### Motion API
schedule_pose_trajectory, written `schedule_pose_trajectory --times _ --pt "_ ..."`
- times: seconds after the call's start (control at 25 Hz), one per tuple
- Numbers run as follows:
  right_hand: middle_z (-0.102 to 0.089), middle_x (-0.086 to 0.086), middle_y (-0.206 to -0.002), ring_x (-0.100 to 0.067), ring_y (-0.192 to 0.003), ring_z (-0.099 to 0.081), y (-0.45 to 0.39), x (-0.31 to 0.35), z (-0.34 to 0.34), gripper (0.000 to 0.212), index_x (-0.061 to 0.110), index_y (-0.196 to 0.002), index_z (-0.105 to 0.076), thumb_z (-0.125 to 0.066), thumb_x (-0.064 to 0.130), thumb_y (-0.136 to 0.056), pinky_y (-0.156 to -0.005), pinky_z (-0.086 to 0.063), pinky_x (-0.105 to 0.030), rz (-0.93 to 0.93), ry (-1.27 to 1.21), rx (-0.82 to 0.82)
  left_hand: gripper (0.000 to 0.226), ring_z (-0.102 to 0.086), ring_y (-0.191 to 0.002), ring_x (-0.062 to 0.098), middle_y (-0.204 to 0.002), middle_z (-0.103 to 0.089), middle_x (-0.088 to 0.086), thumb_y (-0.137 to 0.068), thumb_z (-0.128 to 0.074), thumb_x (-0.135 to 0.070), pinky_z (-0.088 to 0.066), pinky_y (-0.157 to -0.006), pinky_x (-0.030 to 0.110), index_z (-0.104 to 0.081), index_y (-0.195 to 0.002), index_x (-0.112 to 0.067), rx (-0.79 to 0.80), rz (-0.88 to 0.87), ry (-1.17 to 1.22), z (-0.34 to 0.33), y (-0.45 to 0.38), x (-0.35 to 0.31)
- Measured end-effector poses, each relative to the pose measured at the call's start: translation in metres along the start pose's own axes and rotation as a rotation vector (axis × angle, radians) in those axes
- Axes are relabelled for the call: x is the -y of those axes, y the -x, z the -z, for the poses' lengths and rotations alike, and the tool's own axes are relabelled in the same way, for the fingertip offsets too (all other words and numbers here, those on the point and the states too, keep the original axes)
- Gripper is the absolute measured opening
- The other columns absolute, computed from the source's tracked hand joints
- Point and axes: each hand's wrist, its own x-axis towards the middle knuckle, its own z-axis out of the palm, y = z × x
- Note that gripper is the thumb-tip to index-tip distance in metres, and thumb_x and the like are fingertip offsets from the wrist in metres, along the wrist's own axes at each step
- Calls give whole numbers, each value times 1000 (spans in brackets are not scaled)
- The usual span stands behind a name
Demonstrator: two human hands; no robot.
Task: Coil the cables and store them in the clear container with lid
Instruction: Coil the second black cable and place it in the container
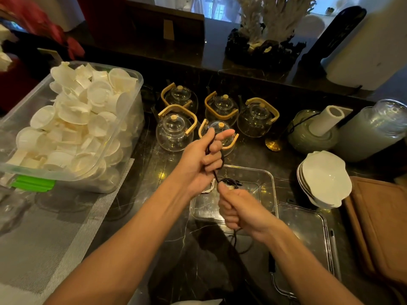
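Two bare hands work a thin black cable (pixel 221 160) above a dark marble counter (pixel 176 249). The left hand (pixel 203 159) is raised, fingers curled round loops of the cable, its forefinger pointing toward the far edge. The right hand (pixel 237 211), lower and nearer, is closed in a fist on the same cable, which runs taut between the two fists, leaves the bottom of the right hand and trails loosely toward the near edge. Directly beneath the hands sits a clear container (pixel 267 188) in which a small black coil (pixel 230 182) and a white cable (pixel 209 188) already lie. One clear lid (pixel 308 230) rests just beside the container, toward the right edge. Five glass teapots (pixel 176 133) with wooden handles stand behind the hands. One large plastic tub (pixel 123 137) heaped with white cups occupies the left side of the counter. A stack of white bowls (pixel 326 177) sits at the right, next to a brown board (pixel 381 223). Two tall glass jars (pixel 372 130) stand beyond the bowls.
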Motion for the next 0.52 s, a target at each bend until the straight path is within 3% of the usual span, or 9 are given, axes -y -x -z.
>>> schedule_pose_trajectory --times 0.12,0.24,0.4,0.52 --pt "-26 7 -50 -7 -40 -22 -7 -2 30 47 20 -62 -41 -68 47 -89 -37 -19 -19 -31 -298 -78 44 -33 -25 4 -47 -45 -8 -109 -36 -30 -18 -29 13 -59 -128 3 120 111 -50 7 6 -8" --pt "-29 8 -51 -4 -38 -23 -13 27 48 39 20 -64 -48 -63 38 -95 -37 -16 -17 -8 -414 -118 47 -41 -31 2 -56 -60 -2 -107 -42 -31 -27 -34 12 -61 -131 5 138 180 -306 12 12 1" --pt "-35 6 -57 -6 -42 -27 -14 71 44 30 16 -74 -56 -53 29 -101 -41 -22 -18 -19 -109 -150 49 -70 -56 11 -76 -76 13 -109 -38 -37 -49 -48 16 -63 -123 2 102 227 -662 12 14 14" --pt "-38 2 -61 -10 -48 -30 -6 84 27 31 15 -79 -58 -50 28 -105 -44 -26 -21 69 189 -221 48 -78 -80 24 -96 -78 21 -110 -34 -39 -61 -64 25 -66 -114 -3 -13 159 -776 18 9 21"
